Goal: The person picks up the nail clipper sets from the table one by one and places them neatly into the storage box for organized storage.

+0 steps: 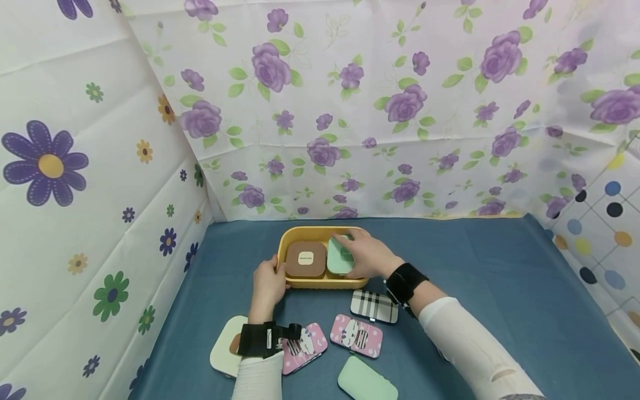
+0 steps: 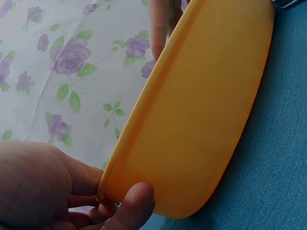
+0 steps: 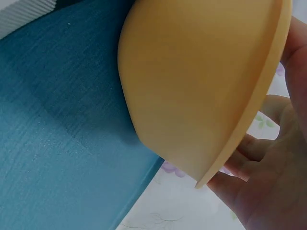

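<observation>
A yellow plastic bin (image 1: 320, 284) stands near the back of the blue table. Inside it, on the left, lies a brown square case (image 1: 306, 268) with a pale label. Beside that is a mint green case (image 1: 337, 260), partly covered by my right hand (image 1: 372, 255), whose thumb and fingers hold it from opposite sides. My left hand (image 1: 267, 283) grips the bin's left end; in the left wrist view its thumb (image 2: 139, 199) presses the outer wall below the rim. The right wrist view shows fingers (image 3: 249, 148) beyond the bin's rim, while the green case is hidden there.
In front of the bin lie a black-and-white plaid case (image 1: 375, 306), two pink cartoon cases (image 1: 356, 335) and a longer mint green case (image 1: 367, 380). A cream case (image 1: 226, 347) is partly under my left wrist. Floral cloth (image 1: 320, 111) walls the back.
</observation>
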